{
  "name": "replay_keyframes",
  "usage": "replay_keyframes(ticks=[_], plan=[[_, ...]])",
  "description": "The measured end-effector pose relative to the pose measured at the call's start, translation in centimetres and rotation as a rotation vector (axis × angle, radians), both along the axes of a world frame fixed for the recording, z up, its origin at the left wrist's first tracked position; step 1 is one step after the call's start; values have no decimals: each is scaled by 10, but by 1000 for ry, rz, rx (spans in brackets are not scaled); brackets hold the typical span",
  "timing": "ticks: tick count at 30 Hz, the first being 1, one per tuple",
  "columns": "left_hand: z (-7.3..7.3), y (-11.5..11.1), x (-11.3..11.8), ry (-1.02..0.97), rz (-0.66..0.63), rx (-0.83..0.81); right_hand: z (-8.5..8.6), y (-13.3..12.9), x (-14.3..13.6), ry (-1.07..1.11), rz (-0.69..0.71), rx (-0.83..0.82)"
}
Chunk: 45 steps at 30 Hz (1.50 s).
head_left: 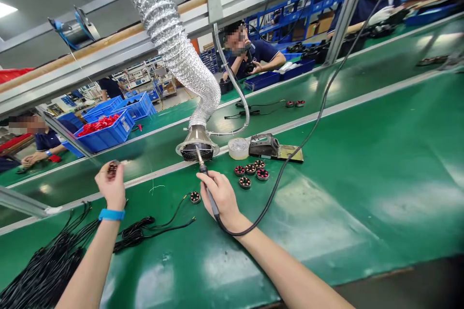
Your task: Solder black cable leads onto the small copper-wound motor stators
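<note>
My left hand (111, 186), with a blue band at the wrist, is raised over the table's far edge strip. Its fingers are closed on a small round copper-wound motor stator (112, 169), partly hidden by them. My right hand (224, 198) grips a soldering iron (203, 169) like a pen, tip pointing up and away under the fume hood (197, 142). The iron's black cord loops off to the upper right. A stator with a wire (195, 197) lies on the green table between my hands. Several loose stators (250, 169) sit right of my right hand.
Black cables (47, 260) are heaped at left, with a coiled cable (136, 232) beside them. A tape roll (238, 148) and an iron stand (264, 146) are at the back. A silver duct (163, 19) hangs overhead. Co-workers sit across the bench near blue bins (118, 133).
</note>
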<state>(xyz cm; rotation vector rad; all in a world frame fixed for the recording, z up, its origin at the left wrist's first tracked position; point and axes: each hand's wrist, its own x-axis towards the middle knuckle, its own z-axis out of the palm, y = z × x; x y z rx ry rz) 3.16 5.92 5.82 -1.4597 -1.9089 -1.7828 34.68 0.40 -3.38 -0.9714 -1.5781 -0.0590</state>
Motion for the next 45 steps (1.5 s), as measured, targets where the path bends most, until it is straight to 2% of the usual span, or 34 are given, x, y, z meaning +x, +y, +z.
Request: replay_keyframes(ticks=[1, 4, 7, 10, 12, 14, 17, 19, 21, 23, 25, 27, 29, 32, 36, 38, 40, 43, 45], plan=[[-6, -16, 18, 65, -107, -29, 3, 0, 3, 15, -13, 6], [-26, -60, 90, 207, -540, -242, 11, -1, 16, 78, -76, 34], [-46, -86, 158, 300, -845, -464, 16, 1, 34, 189, -146, 57], [-67, -88, 207, 504, -979, -603, 17, 4, 48, 271, -243, 97], [-79, -83, 228, 621, -992, -649, 14, 6, 53, 275, -290, 123], [-84, -76, 241, 695, -994, -649, 12, 8, 54, 256, -294, 123], [-73, -68, 236, 750, -957, -518, 10, 8, 53, 226, -278, 122], [-57, -61, 211, 743, -862, -396, 10, 7, 51, 217, -270, 129], [-42, -49, 171, 702, -676, -342, 12, 6, 50, 220, -257, 126], [-35, -32, 123, 695, -458, -411, 14, 6, 49, 226, -245, 118], [-37, -16, 78, 691, -300, -589, 15, 7, 49, 228, -238, 117], [-45, -7, 46, 608, -280, -765, 16, 9, 49, 228, -233, 119], [-55, -4, 29, 545, -336, -850, 15, 10, 49, 233, -232, 117], [-61, -11, 29, 460, -455, -816, 15, 8, 54, 235, -239, 112], [-49, -39, 58, -58, -738, -585, 8, -6, 63, 185, -242, 32], [-41, -60, 79, -208, -840, -568, 1, -16, 66, 140, -227, -31], [-37, -80, 100, -110, -895, -609, -8, -24, 67, 87, -201, -100], [-44, -98, 127, 339, -907, -648, -22, -26, 67, -25, -158, -203], [-54, -99, 138, 656, -841, -669, -29, -23, 66, -140, -131, -244]])
